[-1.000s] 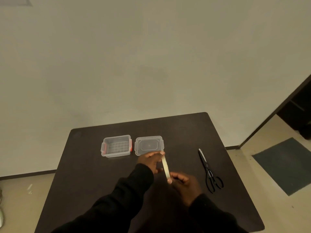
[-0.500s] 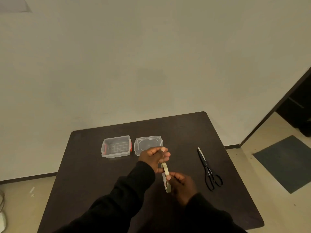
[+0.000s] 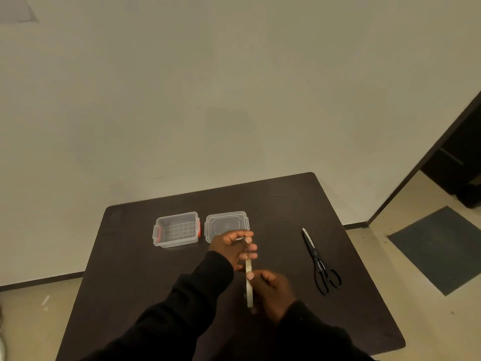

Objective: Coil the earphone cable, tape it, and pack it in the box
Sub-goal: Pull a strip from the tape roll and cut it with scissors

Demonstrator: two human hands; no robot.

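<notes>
Dim warm light, soft focus, wide-angle edge distortion.

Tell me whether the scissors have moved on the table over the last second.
No. The scissors still lie at the table's right side, tip toward the wall, handles toward the person, as far from the lid as before.

Over the dark table (image 3: 135,282), the right hand (image 3: 273,290) grips a tape roll (image 3: 249,293) seen edge-on; the left hand (image 3: 231,247), at its 12 o'clock, pinches near the roll's top. Clear box (image 3: 177,229) and lid (image 3: 226,225) lie at 11 o'clock, scissors (image 3: 318,261) at 2 o'clock.
</notes>
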